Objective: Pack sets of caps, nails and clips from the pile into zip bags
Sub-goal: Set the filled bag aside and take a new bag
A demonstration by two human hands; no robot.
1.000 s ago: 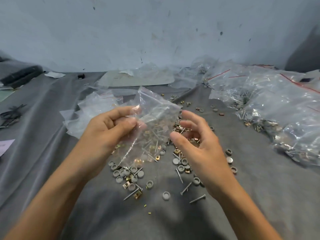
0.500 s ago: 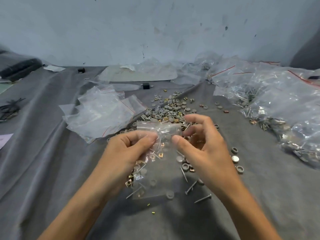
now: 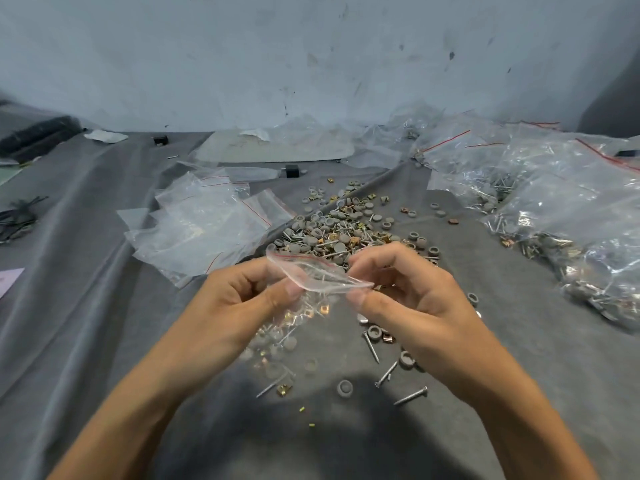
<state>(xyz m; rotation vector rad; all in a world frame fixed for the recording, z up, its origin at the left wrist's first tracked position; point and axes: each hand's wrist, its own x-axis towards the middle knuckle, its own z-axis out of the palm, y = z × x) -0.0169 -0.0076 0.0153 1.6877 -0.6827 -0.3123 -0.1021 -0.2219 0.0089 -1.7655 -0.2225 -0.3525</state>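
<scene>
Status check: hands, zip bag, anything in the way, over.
Left hand and right hand both pinch the zip bag at its mouth. Bag hangs loaded with parts. Pile beyond it, nothing blocking.

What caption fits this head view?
The left hand and right hand pinch the top of a clear zip bag near the pile of caps, nails and clips on grey cloth.

Grey cloth-covered table, central pile of caps, nails and clips, empty zip bags left, filled bags right
</scene>
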